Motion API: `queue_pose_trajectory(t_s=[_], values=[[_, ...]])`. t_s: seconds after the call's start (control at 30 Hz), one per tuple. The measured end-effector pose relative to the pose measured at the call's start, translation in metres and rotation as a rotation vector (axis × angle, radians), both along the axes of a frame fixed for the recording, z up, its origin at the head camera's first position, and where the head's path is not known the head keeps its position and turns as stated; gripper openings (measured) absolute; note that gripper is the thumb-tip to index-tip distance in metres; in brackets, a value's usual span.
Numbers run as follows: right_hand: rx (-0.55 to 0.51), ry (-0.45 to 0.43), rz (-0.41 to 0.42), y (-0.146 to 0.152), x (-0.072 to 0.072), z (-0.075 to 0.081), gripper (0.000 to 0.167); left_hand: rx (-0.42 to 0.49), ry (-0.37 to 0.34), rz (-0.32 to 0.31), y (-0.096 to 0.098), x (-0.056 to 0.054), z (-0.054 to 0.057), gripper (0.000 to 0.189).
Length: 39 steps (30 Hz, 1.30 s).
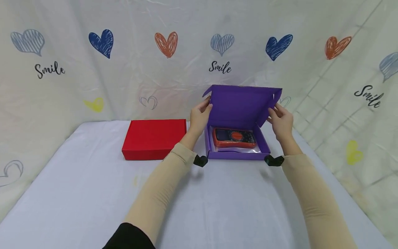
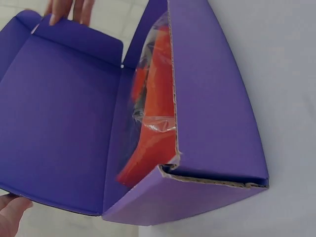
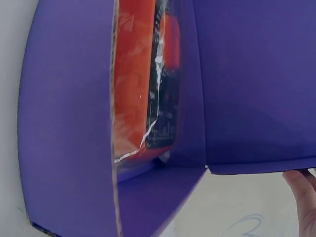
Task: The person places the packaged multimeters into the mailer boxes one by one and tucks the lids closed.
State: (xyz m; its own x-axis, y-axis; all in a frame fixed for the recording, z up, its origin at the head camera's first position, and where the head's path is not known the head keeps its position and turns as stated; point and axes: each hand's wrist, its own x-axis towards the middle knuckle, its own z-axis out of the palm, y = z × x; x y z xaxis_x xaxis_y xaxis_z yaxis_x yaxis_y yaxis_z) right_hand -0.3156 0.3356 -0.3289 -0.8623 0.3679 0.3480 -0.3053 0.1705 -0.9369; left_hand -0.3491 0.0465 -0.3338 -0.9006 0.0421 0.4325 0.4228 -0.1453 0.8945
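A purple cardboard box (image 1: 237, 156) stands on the table with its lid (image 1: 244, 105) raised and leaning back. My left hand (image 1: 199, 117) pinches the lid's left side edge, thumb towards me. On the opposite side, my right hand (image 1: 282, 123) grips the lid's right edge by its side flap; its fingers (image 2: 74, 11) show over that flap in the left wrist view. Inside the box lies an orange and black multimeter (image 1: 237, 136) with a round orange dial, wrapped in clear plastic. The right wrist view shows the multimeter (image 3: 133, 84) behind the box's front wall.
A closed red box (image 1: 155, 136) sits left of the purple one, close to my left forearm. White cloth (image 1: 230, 207) covers the table. Behind it hangs a pale curtain (image 1: 189, 20) printed with hearts and "Smile". Each wrist carries a small dark device.
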Motion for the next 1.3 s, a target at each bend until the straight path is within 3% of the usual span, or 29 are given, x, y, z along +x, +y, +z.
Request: queue_pose_trajectory(t_s=[0.27, 0.6, 0.9, 1.3], values=[[-0.016, -0.026, -0.030, -0.005, -0.003, 0.002, 0.046, 0.030, -0.037, 0.014, 0.003, -0.001, 0.001, 0.039], [-0.183, -0.070, -0.003, -0.008, 0.005, 0.003, 0.047, 0.088, -0.041, 0.048, 0.012, -0.002, -0.005, 0.040], [-0.207, -0.068, 0.090, -0.004, 0.012, 0.000, 0.051, 0.128, -0.025, 0.063, 0.012, 0.005, -0.015, 0.037], [-0.302, -0.065, 0.223, 0.003, 0.024, -0.012, 0.059, 0.152, -0.021, -0.014, 0.003, 0.018, -0.029, 0.038]])
